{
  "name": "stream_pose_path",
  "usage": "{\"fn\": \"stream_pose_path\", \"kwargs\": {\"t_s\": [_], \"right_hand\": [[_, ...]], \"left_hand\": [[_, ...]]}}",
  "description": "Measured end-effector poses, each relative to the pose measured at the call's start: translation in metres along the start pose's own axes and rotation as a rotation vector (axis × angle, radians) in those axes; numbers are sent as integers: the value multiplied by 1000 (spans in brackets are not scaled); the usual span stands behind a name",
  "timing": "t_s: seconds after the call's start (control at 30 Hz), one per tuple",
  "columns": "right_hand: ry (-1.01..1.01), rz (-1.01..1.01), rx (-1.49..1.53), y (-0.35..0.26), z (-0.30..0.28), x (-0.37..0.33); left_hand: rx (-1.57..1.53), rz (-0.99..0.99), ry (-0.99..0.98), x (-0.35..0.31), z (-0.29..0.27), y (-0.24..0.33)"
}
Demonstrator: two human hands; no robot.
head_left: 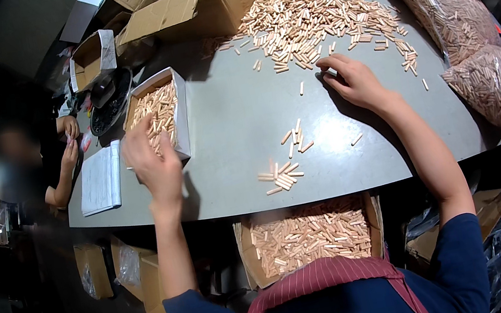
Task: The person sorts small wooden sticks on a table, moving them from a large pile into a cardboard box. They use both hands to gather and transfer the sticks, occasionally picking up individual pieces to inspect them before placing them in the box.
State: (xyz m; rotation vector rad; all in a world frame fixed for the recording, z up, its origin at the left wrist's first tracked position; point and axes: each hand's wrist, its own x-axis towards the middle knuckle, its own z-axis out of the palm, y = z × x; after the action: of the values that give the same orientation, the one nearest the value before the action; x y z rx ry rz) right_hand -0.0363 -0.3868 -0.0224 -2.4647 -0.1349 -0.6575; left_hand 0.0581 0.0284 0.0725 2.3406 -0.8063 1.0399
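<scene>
Short pale wooden dowels [313, 15] form a large heap at the far middle of the table. At its near edge, my right hand [354, 81] reaches in with fingers bent and a gap showing between thumb and forefinger; nothing is visible in it. My left hand [154, 160], slightly blurred, hovers over the near end of a white-sided cardboard box [181, 112] filled with dowels. Its fingers are apart, and I make out nothing held. Between my arms lie several loose dowels [284, 176], some in a small cluster near the front edge.
An open carton of dowels [246, 251] sits below the table's front edge. Plastic bags of dowels [462, 25] line the right side. At left are a paper pad [100, 179], a dark round tray [110, 104] and another person's hands [70, 138]. A large carton [223, 3] stands behind.
</scene>
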Motion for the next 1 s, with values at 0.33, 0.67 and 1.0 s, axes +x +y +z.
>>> {"fn": "stream_pose_path", "kwargs": {"t_s": [0.33, 0.67, 1.0], "right_hand": [[7, -4, -10, 2, -1, 0], [56, -10, -5, 4, -6, 0], [-21, -7, -21, -2, -1, 1]], "left_hand": [[-423, 323, -772, -54, 62, 67], [-842, 409, -1059, -43, 73, 102], [-771, -151, -805, -64, 32, 47]]}}
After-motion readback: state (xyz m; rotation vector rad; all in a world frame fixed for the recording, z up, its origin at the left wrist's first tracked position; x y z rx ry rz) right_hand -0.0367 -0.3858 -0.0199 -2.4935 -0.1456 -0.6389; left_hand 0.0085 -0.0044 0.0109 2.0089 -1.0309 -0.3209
